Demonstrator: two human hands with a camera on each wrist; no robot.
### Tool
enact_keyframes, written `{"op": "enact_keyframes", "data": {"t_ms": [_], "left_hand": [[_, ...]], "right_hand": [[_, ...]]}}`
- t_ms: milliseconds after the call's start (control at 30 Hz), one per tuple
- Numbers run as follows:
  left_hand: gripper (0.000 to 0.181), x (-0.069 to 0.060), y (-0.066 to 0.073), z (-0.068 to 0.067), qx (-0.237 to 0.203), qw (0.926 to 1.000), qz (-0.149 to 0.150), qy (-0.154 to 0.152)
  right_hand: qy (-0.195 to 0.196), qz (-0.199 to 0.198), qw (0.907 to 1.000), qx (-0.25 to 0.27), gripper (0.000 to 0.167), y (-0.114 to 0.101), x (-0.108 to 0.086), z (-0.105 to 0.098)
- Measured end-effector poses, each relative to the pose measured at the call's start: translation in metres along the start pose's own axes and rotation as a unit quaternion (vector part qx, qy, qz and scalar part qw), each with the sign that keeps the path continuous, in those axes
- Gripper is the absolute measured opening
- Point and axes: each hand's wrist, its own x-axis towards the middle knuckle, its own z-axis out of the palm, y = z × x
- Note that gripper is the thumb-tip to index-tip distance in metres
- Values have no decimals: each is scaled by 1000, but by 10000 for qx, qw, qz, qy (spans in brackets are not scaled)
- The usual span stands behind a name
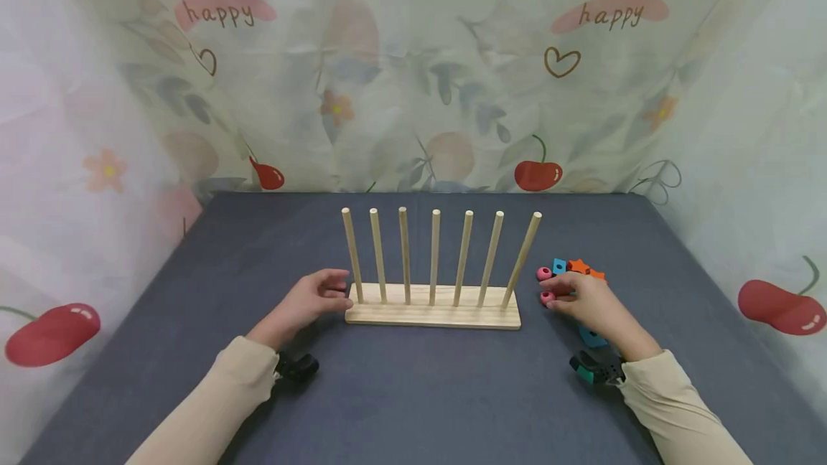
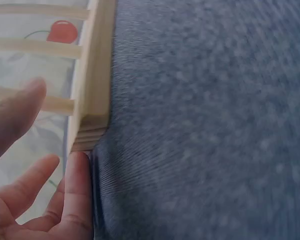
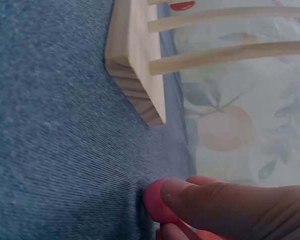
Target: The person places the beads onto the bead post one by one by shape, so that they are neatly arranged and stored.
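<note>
Head view: the wooden peg rack is standing between the hands, its long axis running side to side; the left hand is sitting nearer, the right hand lying off the right end, by an orange star. Left wrist view: a fingertip is touching the rack's end, the loosely spread fingers gripping nothing. Right wrist view: thumb and finger are pinching a pink bead, apart from the rack.

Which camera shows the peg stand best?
The head view: nearly the whole peg stand shows, with all seven pegs. The left wrist view catches only its left end; the right wrist view, only its right end.
</note>
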Motion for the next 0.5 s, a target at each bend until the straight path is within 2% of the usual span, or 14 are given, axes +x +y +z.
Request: {"op": "enact_keyframes", "data": {"t_ms": [167, 500], "left_hand": [[68, 7, 0, 4, 123, 9995, 210, -192], [78, 13, -1, 6, 323, 9978, 196, -541]], "right_hand": [[-111, -24, 9999, -99, 27, -1, 3, 4], [-115, 118, 9992, -377, 26, 2, 4, 5]]}}
